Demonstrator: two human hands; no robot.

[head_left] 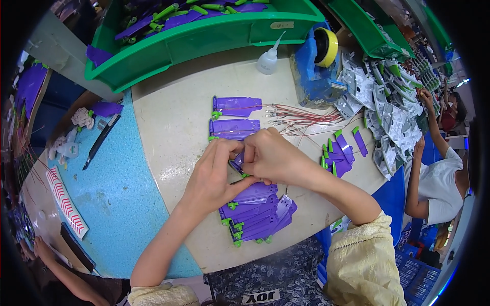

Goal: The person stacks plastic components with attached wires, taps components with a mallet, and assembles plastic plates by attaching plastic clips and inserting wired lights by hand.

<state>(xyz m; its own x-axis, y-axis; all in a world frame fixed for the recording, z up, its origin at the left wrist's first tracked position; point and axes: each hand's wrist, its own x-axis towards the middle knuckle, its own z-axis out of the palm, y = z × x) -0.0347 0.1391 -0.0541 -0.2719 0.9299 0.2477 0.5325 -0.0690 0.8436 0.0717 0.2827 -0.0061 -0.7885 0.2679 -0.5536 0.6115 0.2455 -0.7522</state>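
Close together at the middle of the table, my left hand (206, 176) and my right hand (275, 153) pinch a purple plastic piece with a green end (237, 164). Much of it is hidden behind my fingers. Beyond my hands lie two similar purple pieces, the farther one (240, 104) with a thin red wire along it and the nearer one (235, 128) partly under my fingers. On my near side, below my wrists, several purple pieces with green tips (255, 217) overlap in a fanned row.
Red wires (301, 116) lie bunched right of centre, with small purple-green parts (339, 155) nearby. A blue tape dispenser (306, 71), a white squeeze bottle (267, 62) and a green bin (204, 38) stand behind. White-grey parts (393, 112) pile at right, beside a person (434, 178). A black knife (101, 142) lies left.
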